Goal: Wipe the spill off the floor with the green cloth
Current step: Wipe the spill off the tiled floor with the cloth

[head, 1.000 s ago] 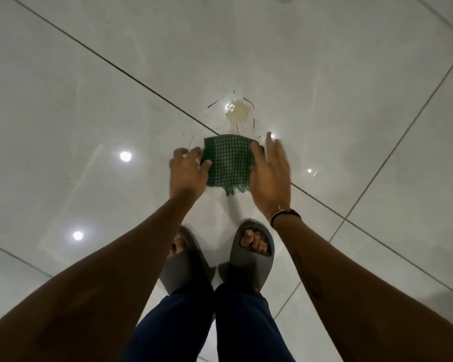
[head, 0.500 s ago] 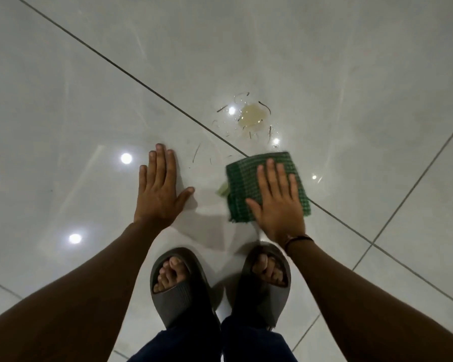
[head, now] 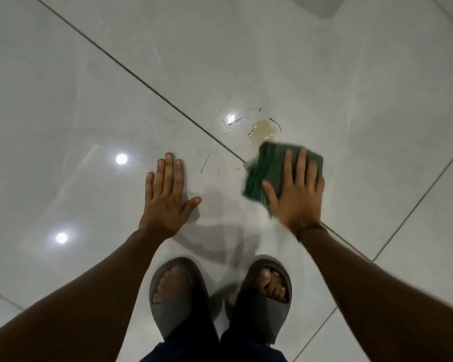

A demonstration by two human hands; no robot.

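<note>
Head view, looking straight down at a glossy pale-grey tiled floor [head: 324, 74] crossed by dark grout lines: the small yellowish puddle of spilled liquid [head: 263, 128], ringed by thin dark strands and stray clear droplets, serves as the landmark. Just on the near side of the spill, its far edge touching or almost touching the puddle's rim, lies the folded green checked cloth [head: 268, 168], blurred by motion. The right hand [head: 294, 190] lies flat on top of the cloth with fingers spread, palm pressing it to the tile; it pinches nothing. Well to the left of the spill and nearer the person, the left hand [head: 165, 194] rests open on the bare floor, fingers extended and thumb out, apparently as a prop. Nearer still than the spill stand two feet in dark grey slide sandals [head: 179, 304].

The step in hand seems to be the first pass over the puddle. To do it well, the palm should keep even pressure and carry the whole cloth across the liquid, then draw it back to gather the strands and outlying droplets rather than smear them outward. The grout line beside the spill may trap liquid, so a pass along it is worthwhile.
</note>
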